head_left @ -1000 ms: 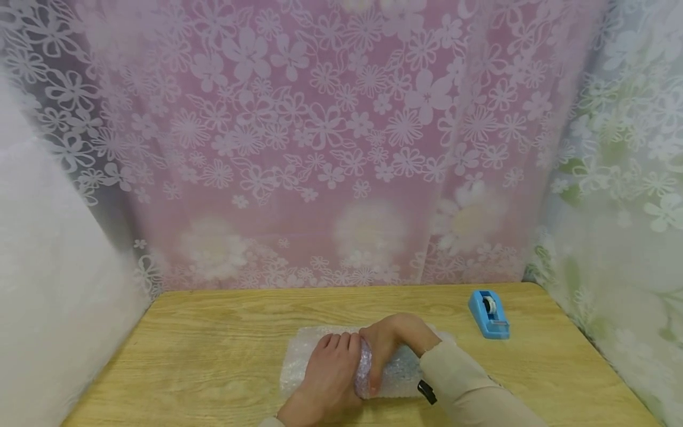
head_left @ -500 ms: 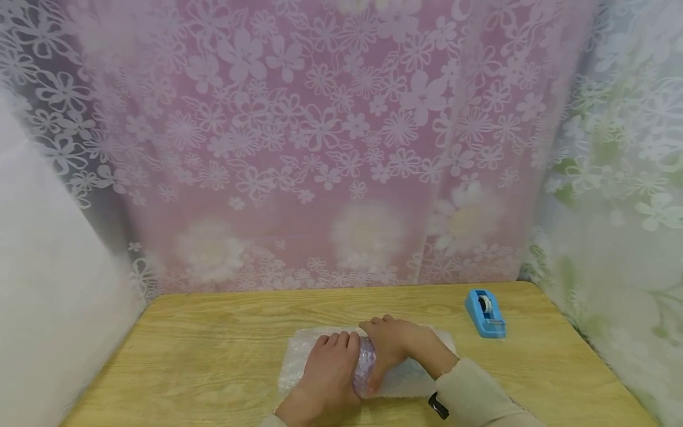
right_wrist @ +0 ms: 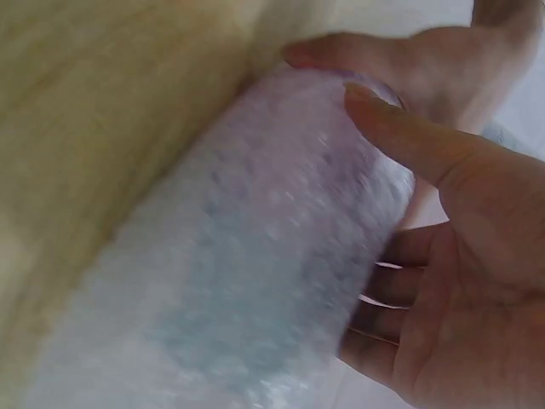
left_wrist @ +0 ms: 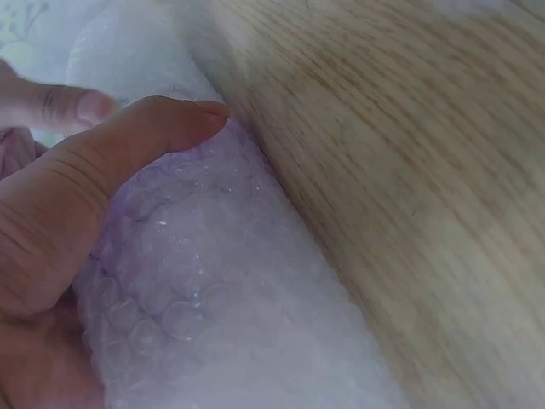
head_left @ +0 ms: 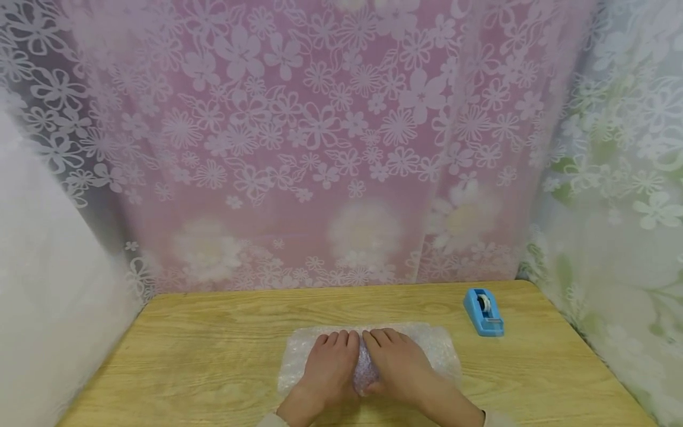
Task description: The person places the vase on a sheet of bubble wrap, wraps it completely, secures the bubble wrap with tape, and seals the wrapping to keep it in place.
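Note:
A roll of clear bubble wrap [head_left: 296, 363] lies crosswise near the table's front. Something purple [head_left: 365, 370] shows through its middle, between the two hands. My left hand [head_left: 332, 369] grips the roll just left of the middle, its fingers over the far side; in the left wrist view the thumb [left_wrist: 162, 132] bends across the wrap. Close beside it, my right hand [head_left: 401, 367] holds the roll with fingers over the far side and thumb [right_wrist: 409, 136] on the near side. Through the wrap in the right wrist view, a bluish-green patch [right_wrist: 238, 298] shows; what is wrapped stays blurred.
A light blue tape dispenser [head_left: 484, 313] with a roll of tape stands at the back right of the wooden table [head_left: 213, 350]. A pink floral curtain [head_left: 299, 148] hangs behind, and pale sheeting closes both sides.
My right hand has turned and shifted its grip, and its forearm has swung in from the right toward the front. The left hand stays in place on the bubble wrap.

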{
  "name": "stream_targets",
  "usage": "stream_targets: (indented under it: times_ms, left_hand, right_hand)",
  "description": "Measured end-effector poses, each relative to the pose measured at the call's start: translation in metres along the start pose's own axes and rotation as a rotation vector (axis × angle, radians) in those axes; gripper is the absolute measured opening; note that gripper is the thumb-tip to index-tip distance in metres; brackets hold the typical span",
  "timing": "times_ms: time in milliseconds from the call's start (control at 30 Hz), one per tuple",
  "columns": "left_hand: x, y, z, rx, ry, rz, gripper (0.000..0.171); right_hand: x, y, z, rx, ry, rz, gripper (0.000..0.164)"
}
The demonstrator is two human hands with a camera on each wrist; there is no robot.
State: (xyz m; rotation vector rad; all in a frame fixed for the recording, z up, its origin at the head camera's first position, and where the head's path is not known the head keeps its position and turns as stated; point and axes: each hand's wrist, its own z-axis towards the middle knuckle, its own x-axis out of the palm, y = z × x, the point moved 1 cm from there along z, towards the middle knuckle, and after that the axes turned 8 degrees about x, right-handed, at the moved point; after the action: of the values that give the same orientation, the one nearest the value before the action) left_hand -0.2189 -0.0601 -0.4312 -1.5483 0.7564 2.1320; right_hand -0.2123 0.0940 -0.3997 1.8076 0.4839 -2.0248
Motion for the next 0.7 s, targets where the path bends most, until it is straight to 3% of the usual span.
stream_targets:
  times_ms: [200,333,700]
  left_hand:
    - [0.002,0.001,0.000,-0.023,0.064,-0.063,0.077]
    - [0.001,0.002,0.001,-0.021,0.066,-0.069,0.072]
    - [0.005,0.010,0.004,-0.028,0.076,-0.173,0.073]
  right_hand:
    - [0.022,0.002,-0.007,-0.011,-0.038,-0.049,0.094]
    - [0.033,0.002,-0.008,-0.003,-0.103,-0.093,0.099]
    - [0.038,0.000,0.001,0.004,-0.198,-0.093,0.091]
